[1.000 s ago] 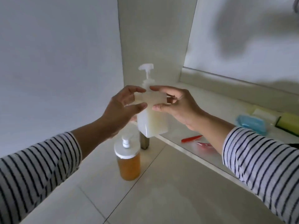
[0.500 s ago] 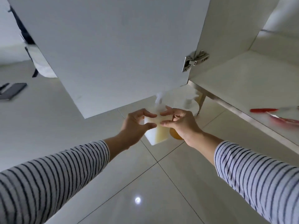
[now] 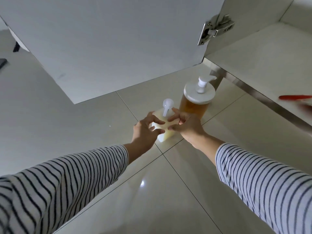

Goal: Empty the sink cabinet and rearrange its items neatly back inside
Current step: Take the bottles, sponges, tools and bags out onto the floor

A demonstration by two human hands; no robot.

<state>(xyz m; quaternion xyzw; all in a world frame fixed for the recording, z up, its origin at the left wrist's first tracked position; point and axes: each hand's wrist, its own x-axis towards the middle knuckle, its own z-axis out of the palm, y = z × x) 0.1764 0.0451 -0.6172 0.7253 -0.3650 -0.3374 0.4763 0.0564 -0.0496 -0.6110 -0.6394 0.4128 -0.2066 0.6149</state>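
My fingers [image 3: 157,121] on my left hand [image 3: 145,132] are spread and curved round the left side of the square white bottle [image 3: 164,134]. They touch it or are very close; I cannot tell if they press it. My right hand [image 3: 187,126] is on the bottle's other side with its fingers loose and apart. The bottle stands on the floor tiles [image 3: 168,191], in the middle, under the open cabinet door [image 3: 109,48]. Just behind it, a bit to the right, stands the round bottle with orange soap [image 3: 194,107]. So two things are out on the floor now. Far to the right, on the cabinet shelf [image 3: 261,56], a red thing [image 3: 294,97] is lying near the edge. I think the emptying is only partly done. More may be inside, but I cannot see it. Putting everything back neatly is all left to do.
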